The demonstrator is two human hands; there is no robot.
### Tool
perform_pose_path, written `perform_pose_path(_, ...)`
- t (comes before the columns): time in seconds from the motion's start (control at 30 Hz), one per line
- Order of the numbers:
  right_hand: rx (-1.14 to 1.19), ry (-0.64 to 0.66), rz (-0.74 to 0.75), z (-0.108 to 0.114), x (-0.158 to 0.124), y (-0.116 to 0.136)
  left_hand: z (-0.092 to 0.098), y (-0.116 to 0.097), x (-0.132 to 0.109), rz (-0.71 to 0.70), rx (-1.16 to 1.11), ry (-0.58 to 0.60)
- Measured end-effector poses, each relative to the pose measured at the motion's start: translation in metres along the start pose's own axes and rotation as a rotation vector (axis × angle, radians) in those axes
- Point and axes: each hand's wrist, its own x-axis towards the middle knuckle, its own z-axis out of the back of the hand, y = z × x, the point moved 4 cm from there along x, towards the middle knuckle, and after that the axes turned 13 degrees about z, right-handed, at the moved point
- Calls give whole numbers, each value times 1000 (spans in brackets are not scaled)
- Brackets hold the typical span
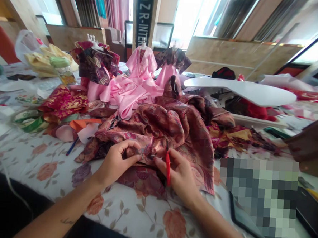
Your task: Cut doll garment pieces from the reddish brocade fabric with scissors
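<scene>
A heap of dark red patterned brocade fabric (pixel 171 127) lies on the table in front of me. My left hand (pixel 117 161) pinches the near edge of this fabric, fingers closed on it. My right hand (pixel 181 176) is closed round a red-handled tool (pixel 168 168), probably small scissors, whose tip meets the fabric edge right beside my left fingertips. The tool's working end is hidden in the folds.
A floral tablecloth (pixel 50 170) covers the table. Behind the brocade stand small mannequins in a pink dress (pixel 141 66) and a dark dress (pixel 96 63). Ribbon rolls (pixel 31 122) and fabric scraps lie at left, a white board (pixel 241 90) at right, a tablet (pixel 246 219) near right.
</scene>
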Motion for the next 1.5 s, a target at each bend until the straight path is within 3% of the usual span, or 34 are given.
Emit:
perform_pose_path(0.07, -34, 98, -58, 9, 4, 3, 2, -2, 1, -9, -26, -1)
perform_pose_path(0.2, 20, 418, -305, 9, 1, 8, 3, -4, 2, 3, -63, 20)
perform_pose_path(0.3, 42, 526, -426, 4, -4, 9, 1, -4, 1, 18, -77, 13)
perform_pose_path(0.53, 149, 691, -390, 11, -7, 2, 9, 2, 1, 94, -198, 62)
perform_pose_path(0.93, 288, 685, -408, -4, -9, 15, 8, 7, -2, 143, -323, 176)
perform_pose_path(1.3, 289, 707, -323, -15, -4, 10, 8, 11, -4, 208, -344, 176)
perform_pose_path(1.5, 206, 699, -363, -19, -3, 7, 10, 9, -4, 217, -301, 152)
